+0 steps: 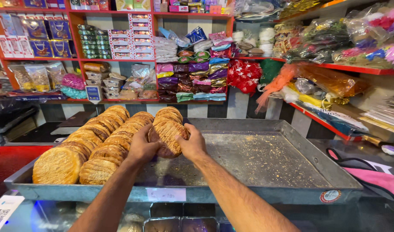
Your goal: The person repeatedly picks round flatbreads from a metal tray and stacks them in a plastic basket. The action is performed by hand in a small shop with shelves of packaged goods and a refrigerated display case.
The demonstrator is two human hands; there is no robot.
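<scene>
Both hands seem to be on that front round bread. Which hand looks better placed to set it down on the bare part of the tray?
Probably the right hand: it grips the round bread on the side facing the tray's bare metal. The left hand sits against the bread rows.

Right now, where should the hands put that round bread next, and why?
Probably lean it onto the third row, a guess. Both the left hand and right hand hold one flat bread upright at that row's front, with the bare tray to the right.
</scene>
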